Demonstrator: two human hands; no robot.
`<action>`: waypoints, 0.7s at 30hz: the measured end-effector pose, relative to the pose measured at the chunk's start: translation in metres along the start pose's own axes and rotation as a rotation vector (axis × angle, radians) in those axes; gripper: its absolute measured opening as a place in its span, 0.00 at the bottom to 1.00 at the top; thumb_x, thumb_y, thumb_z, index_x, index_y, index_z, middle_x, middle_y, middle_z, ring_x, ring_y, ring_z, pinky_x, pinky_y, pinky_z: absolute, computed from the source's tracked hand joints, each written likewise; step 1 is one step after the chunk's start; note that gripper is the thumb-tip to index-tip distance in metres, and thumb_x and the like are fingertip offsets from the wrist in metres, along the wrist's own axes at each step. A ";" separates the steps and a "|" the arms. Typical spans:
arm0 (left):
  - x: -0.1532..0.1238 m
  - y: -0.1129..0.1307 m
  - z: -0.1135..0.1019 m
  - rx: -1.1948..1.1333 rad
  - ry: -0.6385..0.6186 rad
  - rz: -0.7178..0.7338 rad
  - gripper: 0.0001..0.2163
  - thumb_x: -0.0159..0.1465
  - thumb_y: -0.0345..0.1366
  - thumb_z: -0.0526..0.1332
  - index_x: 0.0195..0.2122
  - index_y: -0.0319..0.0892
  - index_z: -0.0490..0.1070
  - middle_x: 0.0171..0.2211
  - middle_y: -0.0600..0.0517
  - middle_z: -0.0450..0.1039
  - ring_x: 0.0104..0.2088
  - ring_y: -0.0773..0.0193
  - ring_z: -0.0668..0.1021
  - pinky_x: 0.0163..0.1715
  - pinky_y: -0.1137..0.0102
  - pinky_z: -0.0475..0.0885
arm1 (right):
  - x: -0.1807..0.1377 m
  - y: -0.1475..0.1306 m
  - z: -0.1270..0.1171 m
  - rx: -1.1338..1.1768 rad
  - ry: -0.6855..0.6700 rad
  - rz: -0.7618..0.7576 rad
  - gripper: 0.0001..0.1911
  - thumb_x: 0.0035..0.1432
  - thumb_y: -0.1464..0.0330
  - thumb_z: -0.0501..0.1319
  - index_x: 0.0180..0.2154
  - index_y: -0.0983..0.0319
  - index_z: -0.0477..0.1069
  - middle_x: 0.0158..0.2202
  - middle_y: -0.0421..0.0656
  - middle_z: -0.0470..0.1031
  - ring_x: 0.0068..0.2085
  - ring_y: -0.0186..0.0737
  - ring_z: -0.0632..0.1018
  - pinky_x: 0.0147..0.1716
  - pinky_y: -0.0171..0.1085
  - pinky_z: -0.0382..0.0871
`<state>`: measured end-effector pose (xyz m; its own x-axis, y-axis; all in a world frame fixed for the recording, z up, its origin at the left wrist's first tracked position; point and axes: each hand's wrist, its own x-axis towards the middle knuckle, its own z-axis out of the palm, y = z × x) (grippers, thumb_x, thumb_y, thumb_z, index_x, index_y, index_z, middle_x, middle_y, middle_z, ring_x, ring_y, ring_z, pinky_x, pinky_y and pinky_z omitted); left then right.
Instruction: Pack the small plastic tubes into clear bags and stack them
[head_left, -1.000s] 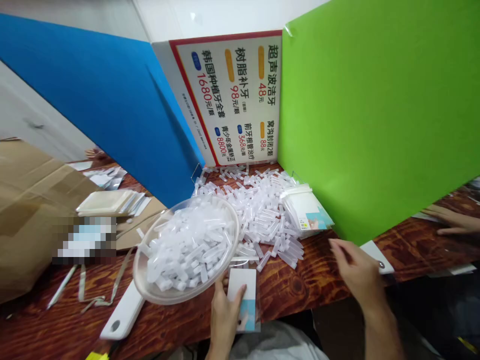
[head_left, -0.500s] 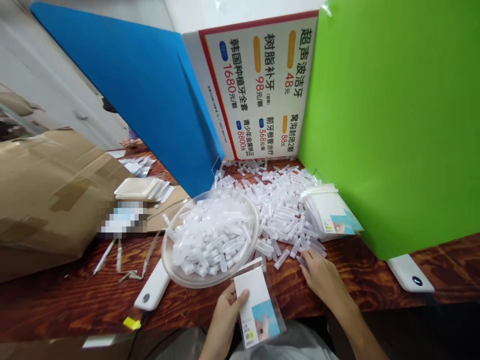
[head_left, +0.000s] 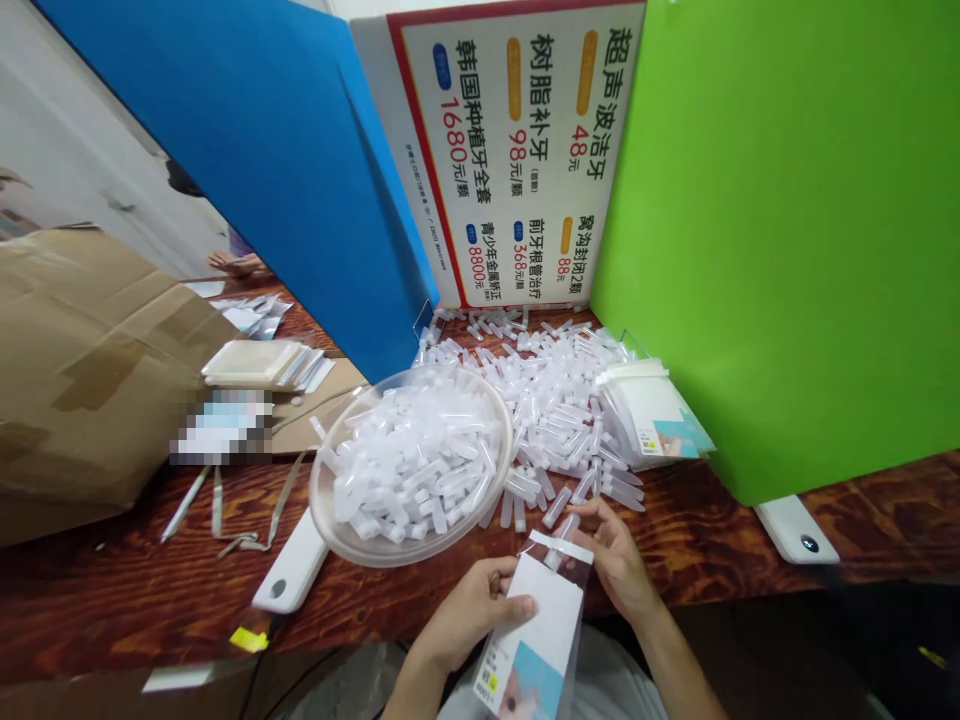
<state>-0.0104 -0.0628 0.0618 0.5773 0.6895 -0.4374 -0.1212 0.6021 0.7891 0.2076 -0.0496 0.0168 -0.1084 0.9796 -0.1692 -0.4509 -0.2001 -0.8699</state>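
Observation:
My left hand (head_left: 474, 612) grips a clear plastic bag (head_left: 541, 610) by its left side, thumb on the front. Inside the bag is a white card with a blue picture at the bottom. My right hand (head_left: 616, 562) pinches a small translucent plastic tube (head_left: 568, 527) at the bag's top, its lower end at the mouth; whether it is inside the opening I cannot tell. Just beyond, many similar tubes (head_left: 555, 400) lie loose on the table. More fill a clear round bowl (head_left: 318, 500) to the left. Several similar bags with cards (head_left: 631, 388) are stacked at the right.
A blue board (head_left: 247, 170), a printed sign (head_left: 517, 160) and a green board (head_left: 795, 230) stand around the pile. White devices (head_left: 294, 570) lie on the wooden table (head_left: 150, 590). A cardboard box (head_left: 90, 380) is at left; another person's hand (head_left: 236, 263) shows behind.
My right hand has moved from the loose tubes to the top of the bag with a tube in its fingers. My left hand has shifted slightly right with the bag.

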 end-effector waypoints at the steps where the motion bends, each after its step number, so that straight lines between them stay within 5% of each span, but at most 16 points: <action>1: -0.001 0.000 -0.001 0.003 0.004 -0.006 0.27 0.50 0.46 0.78 0.46 0.34 0.81 0.37 0.41 0.83 0.32 0.59 0.81 0.34 0.72 0.73 | -0.001 0.001 0.000 -0.014 0.001 0.001 0.20 0.53 0.59 0.73 0.42 0.59 0.70 0.34 0.42 0.79 0.27 0.36 0.77 0.25 0.33 0.70; 9: -0.002 0.004 0.001 0.049 -0.034 -0.003 0.26 0.51 0.46 0.77 0.47 0.35 0.81 0.38 0.44 0.82 0.34 0.60 0.80 0.35 0.73 0.71 | 0.004 0.001 0.014 -0.052 -0.044 0.063 0.22 0.49 0.57 0.76 0.38 0.60 0.71 0.26 0.37 0.75 0.23 0.34 0.73 0.23 0.32 0.68; 15: -0.003 0.002 0.000 0.010 0.001 0.055 0.30 0.50 0.51 0.76 0.48 0.34 0.80 0.37 0.43 0.81 0.34 0.58 0.80 0.35 0.71 0.71 | 0.010 -0.001 0.018 -0.171 -0.030 -0.052 0.21 0.48 0.56 0.76 0.38 0.60 0.76 0.28 0.38 0.74 0.28 0.35 0.74 0.27 0.32 0.68; 18: -0.004 -0.001 -0.001 0.020 0.045 0.084 0.28 0.51 0.48 0.77 0.48 0.35 0.80 0.40 0.43 0.81 0.37 0.57 0.80 0.37 0.71 0.70 | 0.009 -0.008 0.022 -0.311 -0.162 -0.059 0.19 0.47 0.56 0.76 0.35 0.61 0.78 0.32 0.41 0.77 0.33 0.39 0.76 0.32 0.34 0.71; 21: -0.004 -0.004 -0.003 0.041 0.069 0.098 0.26 0.54 0.46 0.76 0.50 0.37 0.79 0.42 0.44 0.81 0.40 0.57 0.79 0.40 0.71 0.70 | 0.010 -0.018 0.024 -0.528 -0.348 -0.129 0.13 0.59 0.57 0.69 0.33 0.61 0.81 0.36 0.45 0.78 0.37 0.42 0.78 0.38 0.37 0.72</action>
<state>-0.0149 -0.0673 0.0590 0.5072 0.7709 -0.3853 -0.1399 0.5148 0.8458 0.1932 -0.0363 0.0420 -0.4037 0.9142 0.0347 0.0076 0.0413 -0.9991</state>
